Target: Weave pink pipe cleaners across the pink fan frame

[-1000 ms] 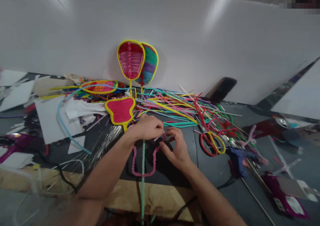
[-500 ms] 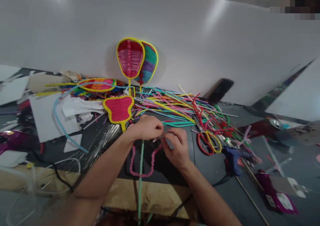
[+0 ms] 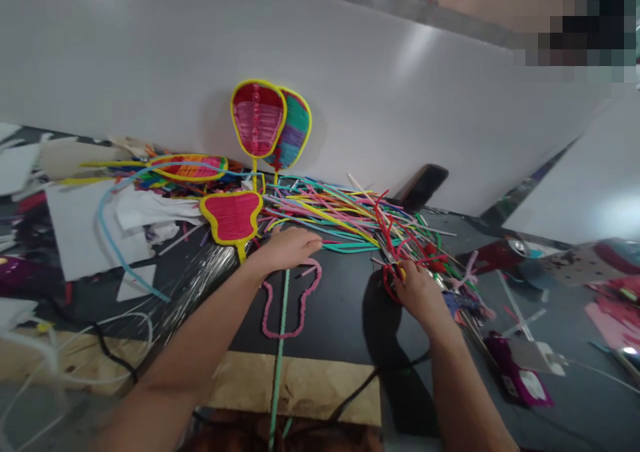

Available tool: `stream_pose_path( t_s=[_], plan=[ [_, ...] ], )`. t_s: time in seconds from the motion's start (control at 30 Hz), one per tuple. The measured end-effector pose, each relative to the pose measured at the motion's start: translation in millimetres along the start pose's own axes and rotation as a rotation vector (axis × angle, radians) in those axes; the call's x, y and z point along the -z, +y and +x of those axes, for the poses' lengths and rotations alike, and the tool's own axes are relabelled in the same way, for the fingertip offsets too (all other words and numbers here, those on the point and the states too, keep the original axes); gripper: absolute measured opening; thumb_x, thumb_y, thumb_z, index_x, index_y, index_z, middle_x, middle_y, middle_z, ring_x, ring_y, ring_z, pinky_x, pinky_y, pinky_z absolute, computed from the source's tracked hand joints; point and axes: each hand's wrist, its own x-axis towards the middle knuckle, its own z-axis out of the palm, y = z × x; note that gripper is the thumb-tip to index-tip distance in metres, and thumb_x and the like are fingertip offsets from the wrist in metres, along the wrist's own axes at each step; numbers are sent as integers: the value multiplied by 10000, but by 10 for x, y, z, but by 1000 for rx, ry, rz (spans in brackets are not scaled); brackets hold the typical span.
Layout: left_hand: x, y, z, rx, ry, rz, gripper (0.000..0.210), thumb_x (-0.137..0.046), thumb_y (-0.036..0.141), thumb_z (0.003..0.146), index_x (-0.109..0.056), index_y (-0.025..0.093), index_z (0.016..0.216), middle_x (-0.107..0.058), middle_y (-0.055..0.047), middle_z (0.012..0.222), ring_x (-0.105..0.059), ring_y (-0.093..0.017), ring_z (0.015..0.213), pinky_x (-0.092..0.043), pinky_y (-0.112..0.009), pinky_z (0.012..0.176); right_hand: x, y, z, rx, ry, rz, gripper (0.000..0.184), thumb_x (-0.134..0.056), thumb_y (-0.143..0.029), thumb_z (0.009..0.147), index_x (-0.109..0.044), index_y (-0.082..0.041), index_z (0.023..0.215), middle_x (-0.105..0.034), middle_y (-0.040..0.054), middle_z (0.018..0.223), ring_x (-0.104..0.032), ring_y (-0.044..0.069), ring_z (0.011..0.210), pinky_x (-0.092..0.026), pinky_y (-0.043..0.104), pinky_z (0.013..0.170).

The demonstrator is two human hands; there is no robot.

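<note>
My left hand (image 3: 290, 249) is closed at the upper left of a pink pipe-cleaner outline (image 3: 303, 305), covering that part of it. The outline is a wavy, fan-like loop, with a loose end showing near its top right. A long pale green pipe cleaner (image 3: 279, 372) runs from under my left hand, across the loop's bottom edge and down toward me. Off to the right, my right hand (image 3: 420, 292) is closed around the handles of a pair of scissors (image 3: 391, 285). Their blades point away, toward the loose pipe cleaners.
A pile of coloured pipe cleaners (image 3: 330, 212) lies behind. Finished fans (image 3: 259, 119) lean against the white panel, and a red-and-yellow fan (image 3: 233, 217) lies left. A phone (image 3: 425, 187), a can (image 3: 500, 255) and a blue glue gun (image 3: 457, 303) are to the right.
My right hand has left the pink outline and moved right onto the scissors' handles. My left hand stays at the outline, whose top right is now uncovered. The view has shifted slightly.
</note>
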Motion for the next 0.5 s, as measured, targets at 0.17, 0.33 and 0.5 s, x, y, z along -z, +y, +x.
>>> stream_pose_path(
  t_s=[0.17,0.33,0.5],
  plan=[
    [55,-222,-240,126,211,-7,314,-399,271,860,-610,187,1077,-639,-77,1140,-553,-220,1089,-405,-345,940,-51,-5,18,-85,-95,-51,329,-512,-195,829,-494,-84,1138,-630,175,965,-612,258,879,-408,305,710],
    [-19,-378,-698,288,283,5,328,-393,236,842,-581,153,1097,-621,-106,1127,-560,-224,1066,-418,-356,943,6,34,75,-135,-147,58,399,-516,-237,807,-476,-105,1182,-660,150,897,-636,251,797,-410,302,663],
    [-62,-396,-1002,374,420,-51,290,-372,211,842,-584,189,1037,-627,-84,1093,-562,-207,1046,-444,-340,914,98,221,46,-164,-85,356,482,-569,-262,707,-508,-166,1175,-653,95,924,-621,209,720,-443,296,633]
  ],
)
